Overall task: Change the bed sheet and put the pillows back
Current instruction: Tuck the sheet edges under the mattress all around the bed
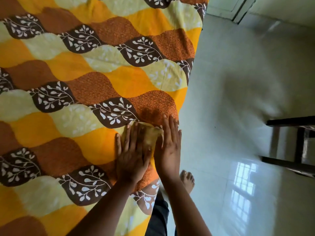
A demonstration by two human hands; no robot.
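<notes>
A bed sheet (pixel 88 79) with wavy yellow, orange, brown and pale leaf patches lies spread over the bed and fills the left of the head view. Its right edge hangs down the side of the bed. My left hand (pixel 132 154) presses flat on the sheet near that edge, fingers straight and spread. My right hand (pixel 168 145) lies flat beside it, right at the bed's edge, fingers straight. Both hands look slightly blurred. No pillows are in view.
A glossy white tiled floor (pixel 238 99) runs along the right of the bed. A dark wooden furniture frame (pixel 293 150) stands at the right edge. My bare foot (pixel 187 181) stands on the floor next to the bed. A door frame (pixel 242 11) shows at the top right.
</notes>
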